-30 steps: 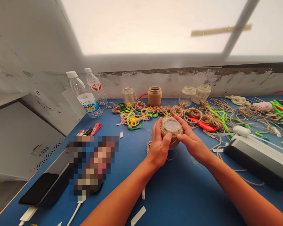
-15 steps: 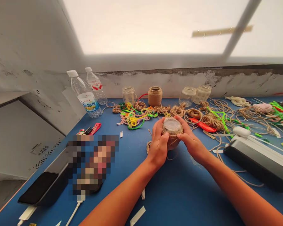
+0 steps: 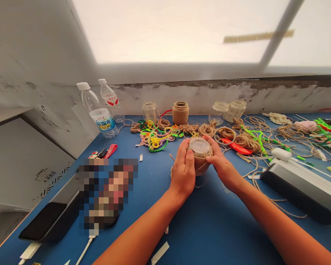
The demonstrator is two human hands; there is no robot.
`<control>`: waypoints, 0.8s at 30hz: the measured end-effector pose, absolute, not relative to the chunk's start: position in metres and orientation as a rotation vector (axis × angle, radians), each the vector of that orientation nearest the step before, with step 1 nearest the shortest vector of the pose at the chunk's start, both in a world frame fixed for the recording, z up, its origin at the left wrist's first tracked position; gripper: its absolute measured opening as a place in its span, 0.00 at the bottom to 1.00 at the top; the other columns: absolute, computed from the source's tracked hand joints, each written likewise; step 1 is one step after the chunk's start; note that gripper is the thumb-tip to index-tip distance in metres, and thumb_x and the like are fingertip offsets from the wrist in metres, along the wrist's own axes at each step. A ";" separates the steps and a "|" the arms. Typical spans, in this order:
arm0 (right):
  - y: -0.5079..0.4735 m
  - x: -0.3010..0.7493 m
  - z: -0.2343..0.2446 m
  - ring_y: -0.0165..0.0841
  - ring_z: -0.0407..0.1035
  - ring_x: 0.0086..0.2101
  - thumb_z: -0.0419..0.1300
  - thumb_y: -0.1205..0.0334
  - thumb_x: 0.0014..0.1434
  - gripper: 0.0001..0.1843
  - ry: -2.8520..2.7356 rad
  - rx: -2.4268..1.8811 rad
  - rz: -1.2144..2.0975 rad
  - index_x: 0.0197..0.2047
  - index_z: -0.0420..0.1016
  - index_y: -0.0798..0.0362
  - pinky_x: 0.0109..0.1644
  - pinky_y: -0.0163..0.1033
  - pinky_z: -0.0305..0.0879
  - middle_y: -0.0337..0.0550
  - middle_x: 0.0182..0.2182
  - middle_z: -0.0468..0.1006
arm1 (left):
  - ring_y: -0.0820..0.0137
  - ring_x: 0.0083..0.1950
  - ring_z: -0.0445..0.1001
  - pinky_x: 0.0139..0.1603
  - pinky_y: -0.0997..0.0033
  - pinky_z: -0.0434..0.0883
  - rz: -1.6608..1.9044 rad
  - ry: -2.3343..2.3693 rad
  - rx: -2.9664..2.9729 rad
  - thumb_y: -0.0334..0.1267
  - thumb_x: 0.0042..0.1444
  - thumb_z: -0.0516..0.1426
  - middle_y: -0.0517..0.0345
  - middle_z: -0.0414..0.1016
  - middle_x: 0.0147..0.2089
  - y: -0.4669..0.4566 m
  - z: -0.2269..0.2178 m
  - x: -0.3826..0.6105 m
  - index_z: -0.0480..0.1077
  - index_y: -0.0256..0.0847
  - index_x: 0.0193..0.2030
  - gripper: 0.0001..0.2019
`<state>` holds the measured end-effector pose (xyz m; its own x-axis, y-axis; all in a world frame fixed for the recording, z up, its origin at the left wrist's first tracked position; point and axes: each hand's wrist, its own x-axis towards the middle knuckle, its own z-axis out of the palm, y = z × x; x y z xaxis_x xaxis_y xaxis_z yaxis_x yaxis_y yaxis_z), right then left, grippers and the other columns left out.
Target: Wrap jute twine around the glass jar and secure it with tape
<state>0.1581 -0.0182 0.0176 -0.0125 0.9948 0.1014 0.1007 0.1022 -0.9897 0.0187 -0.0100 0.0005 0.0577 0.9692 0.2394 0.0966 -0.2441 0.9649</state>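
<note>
Between my two hands I hold a glass jar wrapped in jute twine (image 3: 200,162), its clear round end (image 3: 200,148) facing up and away from me. My left hand (image 3: 182,168) presses flat on the jar's left side, and my right hand (image 3: 220,161) grips its right side with the fingers over the top edge. A loose strand of jute twine (image 3: 171,171) lies on the table just left of my left hand. The jar's underside is hidden.
On the blue table (image 3: 209,228) stand a twine-wrapped jar (image 3: 180,113), several clear jars (image 3: 150,112), and plastic bottles (image 3: 98,110). Coloured pipe cleaners (image 3: 154,138), twine coils (image 3: 246,142), a red comb (image 3: 235,147), and a grey device (image 3: 300,187) lie about. A pixelated patch (image 3: 107,191) covers the near left.
The jar has turned slightly between my hands. My left hand now lies flatter and more upright against its side, and the view has shifted slightly.
</note>
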 end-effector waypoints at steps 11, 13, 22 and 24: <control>-0.019 0.158 0.021 0.43 0.42 0.71 0.56 0.56 0.53 0.43 -1.357 -1.197 1.098 0.71 0.50 0.48 0.74 0.51 0.35 0.42 0.72 0.52 | 0.62 0.70 0.61 0.72 0.59 0.58 1.337 1.019 1.278 0.43 0.67 0.50 0.56 0.64 0.69 -0.006 0.003 0.017 0.66 0.41 0.65 0.22; -0.019 0.159 0.021 0.42 0.43 0.71 0.56 0.56 0.54 0.43 -1.367 -1.197 1.101 0.72 0.49 0.49 0.74 0.51 0.35 0.43 0.73 0.51 | 0.62 0.70 0.63 0.72 0.60 0.59 1.336 0.994 1.211 0.42 0.67 0.51 0.57 0.65 0.69 -0.006 0.003 0.017 0.66 0.41 0.65 0.22; -0.019 0.163 0.023 0.42 0.41 0.71 0.57 0.53 0.55 0.45 -1.428 -1.230 1.107 0.73 0.47 0.51 0.74 0.50 0.34 0.44 0.74 0.47 | 0.63 0.71 0.60 0.72 0.63 0.57 1.369 0.960 1.282 0.40 0.67 0.49 0.56 0.64 0.70 -0.005 -0.005 0.016 0.64 0.41 0.66 0.22; -0.019 0.165 0.025 0.43 0.41 0.71 0.57 0.53 0.54 0.45 -1.447 -1.244 1.109 0.73 0.48 0.51 0.74 0.50 0.34 0.43 0.73 0.49 | 0.63 0.72 0.59 0.72 0.63 0.57 1.369 0.971 1.309 0.40 0.66 0.49 0.55 0.64 0.70 -0.006 -0.004 0.016 0.64 0.40 0.66 0.23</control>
